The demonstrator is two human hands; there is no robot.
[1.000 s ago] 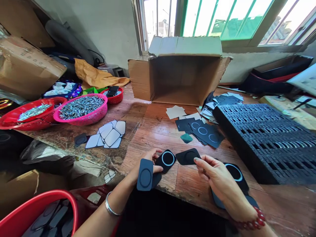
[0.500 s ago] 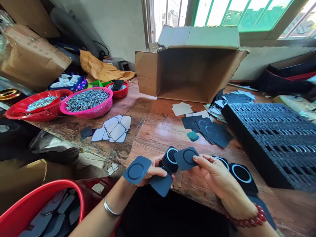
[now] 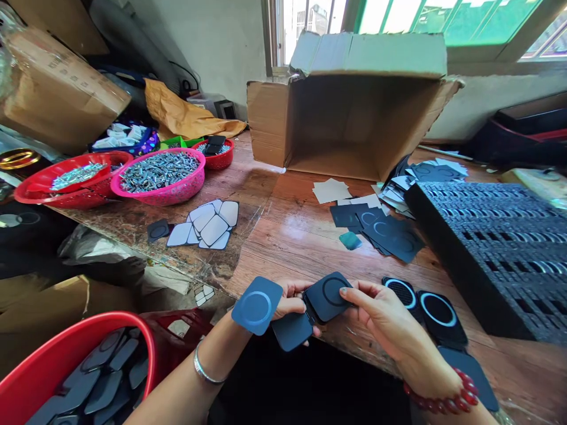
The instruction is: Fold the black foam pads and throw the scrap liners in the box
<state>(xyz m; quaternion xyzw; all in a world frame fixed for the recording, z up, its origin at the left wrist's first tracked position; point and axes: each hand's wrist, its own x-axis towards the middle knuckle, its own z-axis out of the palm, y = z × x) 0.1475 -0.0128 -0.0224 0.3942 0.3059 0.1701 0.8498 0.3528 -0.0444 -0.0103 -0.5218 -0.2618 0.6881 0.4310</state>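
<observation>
My left hand (image 3: 290, 302) is closed on a hinged black wireless charger (image 3: 292, 332), whose two square panels lie unfolded. On the charger's upper panel lies a dark square cover sheet (image 3: 326, 295) with a ring printed on it. The thumb and fingers of my right hand (image 3: 376, 310) pinch that sheet's right edge, thumb on the ring. A second ringed sheet (image 3: 257, 305) rests over the back of my left hand and wrist. To the right of my right hand sit more chargers (image 3: 438, 316) with pale rings showing, partly hidden by the forearm.
Ringed sheets (image 3: 387, 233) and white backing papers (image 3: 331, 191) lie beyond my hands. White-faced pieces (image 3: 215, 227) are piled left. Baskets of metal parts (image 3: 162, 171), an open carton (image 3: 268, 127) and a slotted foam tray (image 3: 447, 260) surround the work. A red bucket (image 3: 148, 348) stands lower left.
The ringed sheet in my right hand has come down onto the charger's upper panel, covering the pale ring and ribbed interior that showed before. The view has shifted slightly.
</observation>
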